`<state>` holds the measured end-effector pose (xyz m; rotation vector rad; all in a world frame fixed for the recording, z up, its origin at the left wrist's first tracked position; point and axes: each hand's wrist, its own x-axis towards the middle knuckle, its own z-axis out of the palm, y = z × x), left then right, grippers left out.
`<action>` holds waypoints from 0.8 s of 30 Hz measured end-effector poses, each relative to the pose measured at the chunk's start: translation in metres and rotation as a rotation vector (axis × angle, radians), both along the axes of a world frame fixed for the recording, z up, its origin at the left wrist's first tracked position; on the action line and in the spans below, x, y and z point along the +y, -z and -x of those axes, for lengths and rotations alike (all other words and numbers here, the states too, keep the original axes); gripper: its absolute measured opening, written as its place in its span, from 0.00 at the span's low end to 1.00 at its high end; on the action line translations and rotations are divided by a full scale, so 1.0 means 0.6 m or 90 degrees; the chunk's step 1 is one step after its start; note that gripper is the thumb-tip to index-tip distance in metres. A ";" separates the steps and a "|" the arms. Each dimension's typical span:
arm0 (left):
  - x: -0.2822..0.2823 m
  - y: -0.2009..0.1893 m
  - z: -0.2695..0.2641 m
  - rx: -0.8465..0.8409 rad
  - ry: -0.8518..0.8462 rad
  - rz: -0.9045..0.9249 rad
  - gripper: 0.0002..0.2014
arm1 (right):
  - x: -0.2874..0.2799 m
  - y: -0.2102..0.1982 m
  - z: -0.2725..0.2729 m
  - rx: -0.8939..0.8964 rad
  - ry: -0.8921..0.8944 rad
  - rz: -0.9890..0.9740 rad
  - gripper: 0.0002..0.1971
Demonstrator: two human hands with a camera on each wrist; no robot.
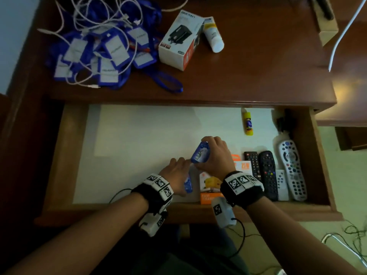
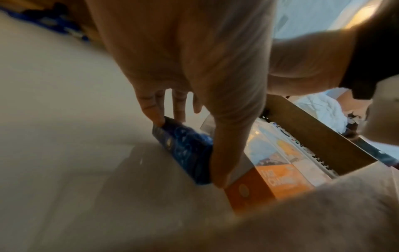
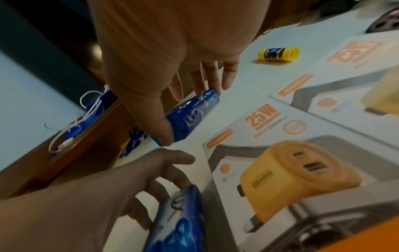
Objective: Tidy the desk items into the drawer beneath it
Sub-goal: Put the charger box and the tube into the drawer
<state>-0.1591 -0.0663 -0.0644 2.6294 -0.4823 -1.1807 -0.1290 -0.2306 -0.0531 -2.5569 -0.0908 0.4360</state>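
Observation:
The drawer (image 1: 65, 155) stands pulled out, lined with white paper. My right hand (image 1: 203, 150) grips a blue packet (image 1: 199, 156) tilted above the liner, thumb at its near end and fingers at the far end (image 3: 194, 116). My left hand (image 1: 179, 178) pinches a second blue packet (image 1: 188, 185) lying on the liner, pressed against an orange-and-white charger box (image 1: 210, 193). In the left wrist view, thumb and fingers span that packet (image 2: 185, 150) beside the box (image 2: 270, 179). On the desk lie blue lanyard badges with white cables (image 1: 103, 48), a white adapter box (image 1: 178, 40) and a white tube (image 1: 213, 35).
Several remote controls (image 1: 268, 175) lie side by side in the drawer's right part, with a yellow glue stick (image 1: 248, 124) behind them. A second charger box (image 3: 356, 71) sits by the first. The drawer's left half shows bare liner. Cables trail on the floor (image 1: 347, 239) at the right.

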 end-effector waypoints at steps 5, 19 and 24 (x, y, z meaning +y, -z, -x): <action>0.000 0.008 0.008 0.039 -0.029 -0.019 0.54 | 0.032 0.009 -0.008 0.010 -0.051 0.043 0.36; 0.018 0.007 0.003 0.216 -0.258 0.025 0.36 | 0.058 0.045 -0.031 0.090 -0.256 0.101 0.34; 0.014 0.000 -0.003 0.276 -0.261 0.066 0.36 | 0.048 0.048 -0.036 0.113 -0.303 0.083 0.33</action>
